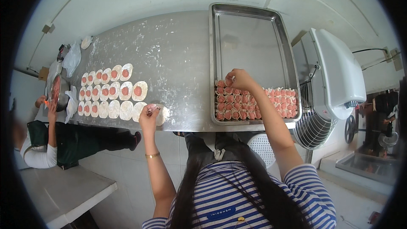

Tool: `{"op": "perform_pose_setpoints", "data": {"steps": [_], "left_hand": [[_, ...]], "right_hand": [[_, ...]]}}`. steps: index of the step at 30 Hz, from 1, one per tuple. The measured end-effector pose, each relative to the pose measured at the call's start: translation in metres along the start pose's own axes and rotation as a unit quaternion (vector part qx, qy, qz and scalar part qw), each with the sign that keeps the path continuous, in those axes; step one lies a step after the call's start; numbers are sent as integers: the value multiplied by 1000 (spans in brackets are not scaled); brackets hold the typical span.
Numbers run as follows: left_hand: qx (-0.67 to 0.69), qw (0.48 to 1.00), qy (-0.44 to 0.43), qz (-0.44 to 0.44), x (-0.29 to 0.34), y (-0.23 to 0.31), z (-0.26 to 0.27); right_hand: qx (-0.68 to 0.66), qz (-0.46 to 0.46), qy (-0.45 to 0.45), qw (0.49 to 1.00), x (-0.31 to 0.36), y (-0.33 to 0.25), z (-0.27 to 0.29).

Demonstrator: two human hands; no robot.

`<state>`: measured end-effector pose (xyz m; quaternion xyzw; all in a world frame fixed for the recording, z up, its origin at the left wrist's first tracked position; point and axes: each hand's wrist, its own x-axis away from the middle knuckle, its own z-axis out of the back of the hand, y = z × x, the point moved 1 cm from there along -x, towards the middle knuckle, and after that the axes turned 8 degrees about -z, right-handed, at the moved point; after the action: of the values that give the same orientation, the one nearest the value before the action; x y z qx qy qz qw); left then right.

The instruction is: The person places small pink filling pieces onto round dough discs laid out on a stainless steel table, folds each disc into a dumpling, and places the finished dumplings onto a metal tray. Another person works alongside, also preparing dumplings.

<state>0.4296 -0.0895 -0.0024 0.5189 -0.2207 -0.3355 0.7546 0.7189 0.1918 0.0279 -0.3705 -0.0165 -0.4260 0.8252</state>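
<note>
My right hand (239,79) reaches over the metal tray (212,51), its fingers pinched at the far left end of the packed dumplings (237,104). Between those fingertips is a small open-topped dumpling, mostly hidden. These dumplings have pale gathered wrappers and pink filling showing on top. My left hand (149,116) is closed near the table's front edge, beside a pale round wrapper (160,118). Something small and pinkish-white shows at its fingertips, too covered to name. Left of it lie rows of flat wrappers (113,108), many with a pink filling lump (137,91) on them.
A floury metal table (178,55) runs under everything. At the far left a co-worker's hands (51,105) are at a metal bowl (62,95) of pink filling. A white machine with a wire guard (335,72) stands right of the tray. A white perforated stool (261,148) is below.
</note>
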Motion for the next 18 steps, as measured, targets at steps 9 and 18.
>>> {"op": "perform_pose_setpoints", "data": {"steps": [9,18], "left_hand": [[-34,998,-42,13,-3,5,-5],[-178,983,14,-44,-55,25,12]], "right_hand": [[-35,52,40,997,-5,23,-4],[-36,12,14,999,-1,20,-5]]}}
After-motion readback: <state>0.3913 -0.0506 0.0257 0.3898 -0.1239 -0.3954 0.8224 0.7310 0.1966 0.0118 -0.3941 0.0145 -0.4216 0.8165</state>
